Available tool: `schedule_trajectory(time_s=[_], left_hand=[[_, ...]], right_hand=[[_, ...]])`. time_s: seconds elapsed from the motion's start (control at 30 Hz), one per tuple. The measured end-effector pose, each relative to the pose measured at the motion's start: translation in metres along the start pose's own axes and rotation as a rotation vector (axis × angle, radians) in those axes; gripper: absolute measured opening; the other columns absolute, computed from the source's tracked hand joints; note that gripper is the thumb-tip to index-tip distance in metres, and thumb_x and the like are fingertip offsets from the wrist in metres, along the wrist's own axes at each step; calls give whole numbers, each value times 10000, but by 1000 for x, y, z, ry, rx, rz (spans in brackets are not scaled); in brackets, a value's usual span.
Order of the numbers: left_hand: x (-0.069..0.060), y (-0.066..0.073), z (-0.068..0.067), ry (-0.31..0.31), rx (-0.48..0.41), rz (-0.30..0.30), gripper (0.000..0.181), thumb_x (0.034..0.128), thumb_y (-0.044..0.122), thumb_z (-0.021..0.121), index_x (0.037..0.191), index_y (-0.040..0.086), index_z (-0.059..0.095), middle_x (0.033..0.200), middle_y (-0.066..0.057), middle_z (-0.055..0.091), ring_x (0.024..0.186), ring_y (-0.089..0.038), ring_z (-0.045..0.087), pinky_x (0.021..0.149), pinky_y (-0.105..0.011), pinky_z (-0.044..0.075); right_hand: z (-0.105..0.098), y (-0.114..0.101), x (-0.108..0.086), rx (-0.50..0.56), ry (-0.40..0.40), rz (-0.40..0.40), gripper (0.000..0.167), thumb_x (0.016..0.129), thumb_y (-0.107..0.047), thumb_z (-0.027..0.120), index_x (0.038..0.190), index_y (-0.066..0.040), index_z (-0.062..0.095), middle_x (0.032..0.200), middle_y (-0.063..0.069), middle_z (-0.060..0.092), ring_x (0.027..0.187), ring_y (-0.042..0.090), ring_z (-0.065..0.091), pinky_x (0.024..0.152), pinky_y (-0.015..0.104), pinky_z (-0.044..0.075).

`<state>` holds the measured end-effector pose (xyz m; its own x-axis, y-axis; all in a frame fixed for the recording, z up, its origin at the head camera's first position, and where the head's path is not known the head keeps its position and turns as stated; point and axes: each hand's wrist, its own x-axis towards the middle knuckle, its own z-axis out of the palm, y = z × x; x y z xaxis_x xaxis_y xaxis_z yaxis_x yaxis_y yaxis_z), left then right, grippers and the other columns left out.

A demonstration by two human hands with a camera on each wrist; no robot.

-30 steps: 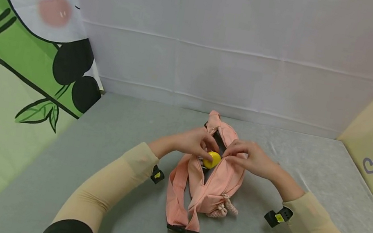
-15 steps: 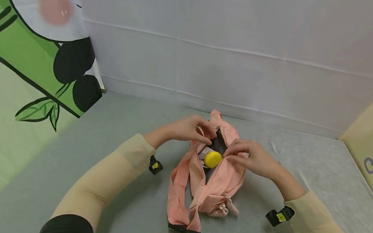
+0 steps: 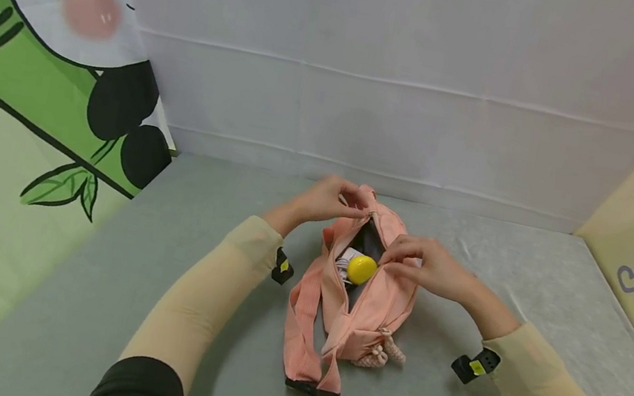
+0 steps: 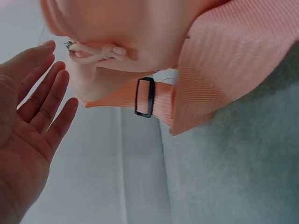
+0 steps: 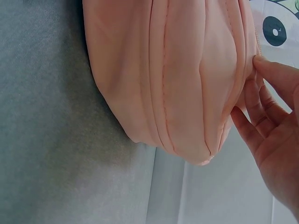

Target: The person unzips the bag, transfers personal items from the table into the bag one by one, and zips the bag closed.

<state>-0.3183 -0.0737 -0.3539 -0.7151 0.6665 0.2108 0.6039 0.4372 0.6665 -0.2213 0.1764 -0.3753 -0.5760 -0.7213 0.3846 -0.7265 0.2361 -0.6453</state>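
Observation:
A pink fabric waist bag (image 3: 383, 305) lies on the table with its zipped mouth spread open. Inside it sit a smooth yellow round object (image 3: 361, 270) and a white coiled cable (image 3: 341, 268), partly hidden by the yellow one. My right hand (image 3: 432, 268) pinches the right edge of the mouth between thumb and fingers, as the right wrist view also shows. My left hand (image 3: 329, 201) is at the far end of the opening. In the left wrist view its fingers extend beside a looped cord zipper pull (image 4: 100, 52), with a small gap visible.
The bag's strap (image 3: 304, 323) loops towards me, ending in a black edge. Braided cord tassels (image 3: 381, 354) hang at its near right side. A black buckle (image 4: 145, 97) sits on the strap. Grey cloth covers the table (image 3: 234, 381); a white backdrop (image 3: 331, 116) stands behind.
My left hand has let go of the yellow object inside the bag and moved away to the far end of the zipper. The right hand keeps its pinch on the bag's edge.

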Motion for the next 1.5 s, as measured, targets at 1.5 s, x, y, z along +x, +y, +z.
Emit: schedule_trajectory(time_s=[1.5], left_hand=[[0, -13, 24, 173, -245, -63, 80, 914, 37, 674, 973, -15, 690, 960, -124, 680, 895, -230, 645, 806, -311, 511]], right_hand=[[-40, 3, 34, -164, 84, 136, 120, 910, -50, 681, 1014, -44, 741, 985, 36, 664, 858, 196, 578, 793, 417, 479]])
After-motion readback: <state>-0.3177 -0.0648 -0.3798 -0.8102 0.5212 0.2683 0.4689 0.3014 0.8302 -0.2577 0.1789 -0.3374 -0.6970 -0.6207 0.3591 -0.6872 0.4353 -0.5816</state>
